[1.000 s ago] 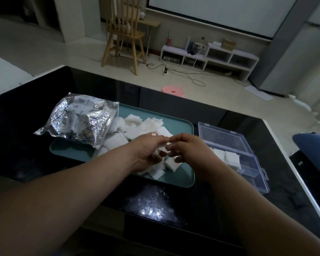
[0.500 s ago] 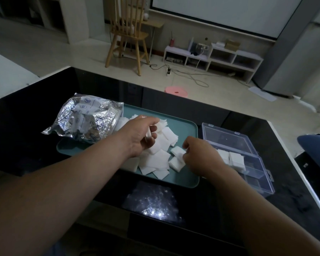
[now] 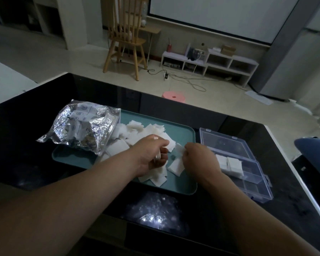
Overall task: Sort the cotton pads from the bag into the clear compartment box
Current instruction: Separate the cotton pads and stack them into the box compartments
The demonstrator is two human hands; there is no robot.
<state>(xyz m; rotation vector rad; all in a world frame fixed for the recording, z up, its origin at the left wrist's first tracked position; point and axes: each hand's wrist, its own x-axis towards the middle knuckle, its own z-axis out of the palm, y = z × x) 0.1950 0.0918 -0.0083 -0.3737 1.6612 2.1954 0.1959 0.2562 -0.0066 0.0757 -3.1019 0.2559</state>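
A crinkled silver bag (image 3: 81,130) lies on the left end of a teal tray (image 3: 185,133). White square cotton pads (image 3: 137,132) are spread in a loose pile across the tray. My left hand (image 3: 150,156) hovers over the pile with curled fingers pinching pads. My right hand (image 3: 198,157) sits at the tray's right side and pinches one white pad (image 3: 179,147) at its edge. To the right stands the clear compartment box (image 3: 255,174) with its lid open; two stacks of pads (image 3: 229,163) fill its left compartments.
Everything rests on a glossy black table (image 3: 35,115) whose white right edge runs close to the box. A blue object (image 3: 314,150) shows at the far right. Beyond the table are a pink stool (image 3: 174,96), a wooden chair (image 3: 126,39) and a low white shelf.
My left hand has come back down and right over the pile. My right hand now holds up a pad at the tray's right side.
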